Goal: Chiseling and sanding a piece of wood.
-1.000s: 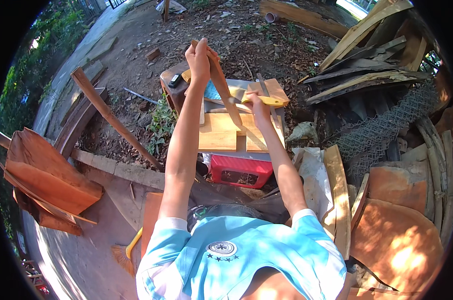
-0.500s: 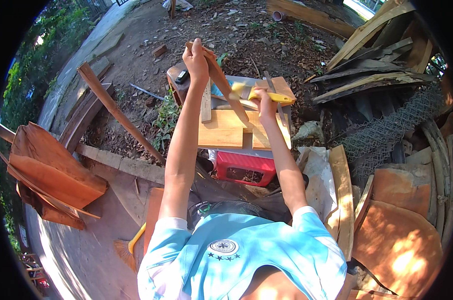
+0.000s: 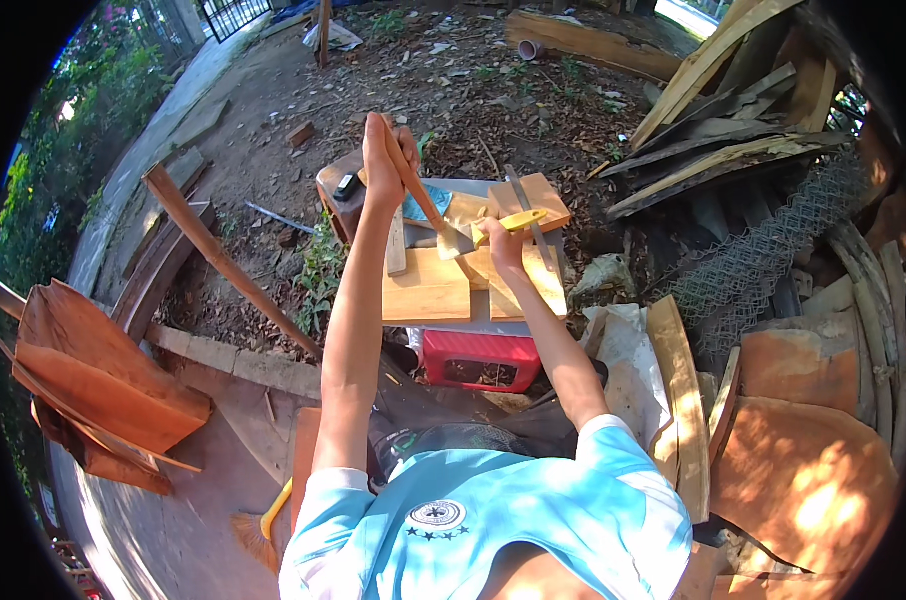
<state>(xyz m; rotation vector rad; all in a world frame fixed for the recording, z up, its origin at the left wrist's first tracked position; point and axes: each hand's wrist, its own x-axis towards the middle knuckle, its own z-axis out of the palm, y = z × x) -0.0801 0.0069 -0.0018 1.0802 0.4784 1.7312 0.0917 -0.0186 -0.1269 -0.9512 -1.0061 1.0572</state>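
**Brush [image 3: 521, 219] in one hand, strip [image 3: 426, 202] in the other**

From my remote seat: my left hand [image 3: 383, 165] has its fingers wrapped around the strip's top end, and the strip slants down above the boards [image 3: 425, 287] on the tabletop [image 3: 485, 326]. My right hand [image 3: 501, 245] has its fingers curled round the brush's yellow handle, brush head right at the strip's lower end. Red stool [image 3: 478, 344] sits under the near edge.

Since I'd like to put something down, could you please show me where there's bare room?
Grey concrete paving lies bare between the curved orange-brown wood slabs and the yellow-handled straw broom. It is crowded around the yellow-handled paintbrush, among pale rectangular wooden boards.
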